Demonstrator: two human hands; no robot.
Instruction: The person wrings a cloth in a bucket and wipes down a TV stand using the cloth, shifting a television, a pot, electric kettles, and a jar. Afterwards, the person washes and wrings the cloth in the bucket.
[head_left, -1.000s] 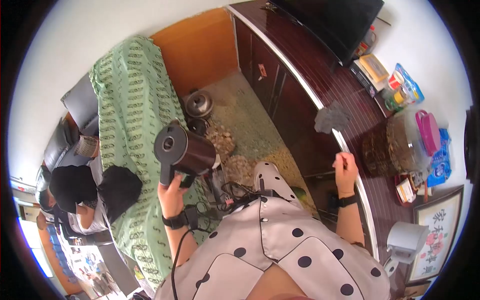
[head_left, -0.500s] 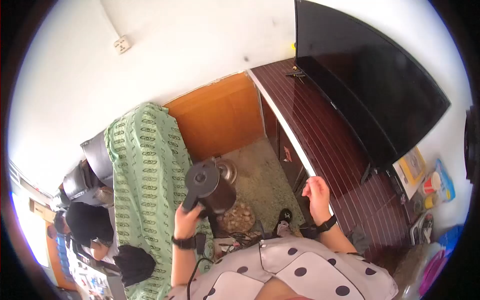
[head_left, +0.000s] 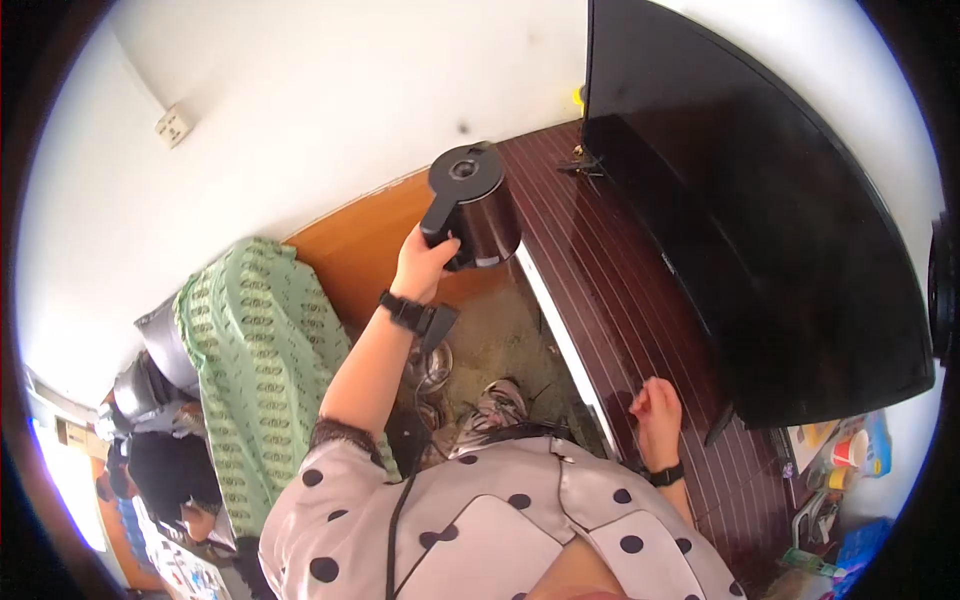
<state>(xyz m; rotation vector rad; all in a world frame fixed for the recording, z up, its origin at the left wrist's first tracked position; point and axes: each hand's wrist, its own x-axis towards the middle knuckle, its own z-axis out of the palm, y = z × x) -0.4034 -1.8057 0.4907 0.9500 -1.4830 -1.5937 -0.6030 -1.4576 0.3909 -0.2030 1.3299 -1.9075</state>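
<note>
A dark electric kettle (head_left: pixel 490 215) with a black lid hangs in the air in front of the orange panel, close to the back end of the dark wooden cabinet top. My left hand (head_left: pixel 425 262) is wrapped round its black handle, the forearm stretched forward. Over the striped cabinet top (head_left: pixel 610 290), my right hand (head_left: pixel 658 425) hovers or rests with loosely bent fingers. Nothing shows in it, and I cannot tell whether it touches the surface. Both wrists wear black bands.
A large black television (head_left: pixel 750 230) stands on the cabinet. To the left is a long piece of furniture under a green patterned cloth (head_left: pixel 260 350). A shiny metal object (head_left: pixel 432 368) sits on the floor by my feet. Cups (head_left: pixel 850 450) and packets crowd the right end.
My left hand has carried the kettle up, forward and to the right, from above the floor to beside the cabinet's far end. My view has shifted, and my right hand sits slightly lower.
</note>
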